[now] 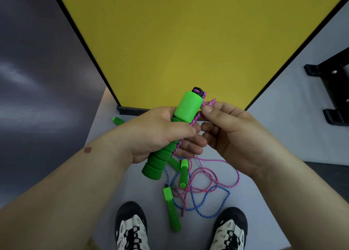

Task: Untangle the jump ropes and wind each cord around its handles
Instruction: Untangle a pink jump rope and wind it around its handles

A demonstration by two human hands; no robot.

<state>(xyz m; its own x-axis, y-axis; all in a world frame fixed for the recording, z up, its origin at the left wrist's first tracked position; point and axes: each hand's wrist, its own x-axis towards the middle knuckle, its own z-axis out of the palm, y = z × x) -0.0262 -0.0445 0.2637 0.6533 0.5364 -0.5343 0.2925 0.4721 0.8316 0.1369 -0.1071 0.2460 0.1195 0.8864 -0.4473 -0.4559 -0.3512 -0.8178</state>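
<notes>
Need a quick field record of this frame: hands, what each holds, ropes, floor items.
left hand: grips green handle, tilted, cap end up
right hand: pinches pink cord near the cap
pink cord path: runs along the held handle, then hangs down to the floor pile
blue cord: on floor, tangled with pink loops
floor handles: three visible, one by the yellow panel, two near the shoes
winding: no wraps visible yet

Held handle [171,134] above tangled cords [204,189] on the floor [283,140], between two shoes [131,229].
</notes>
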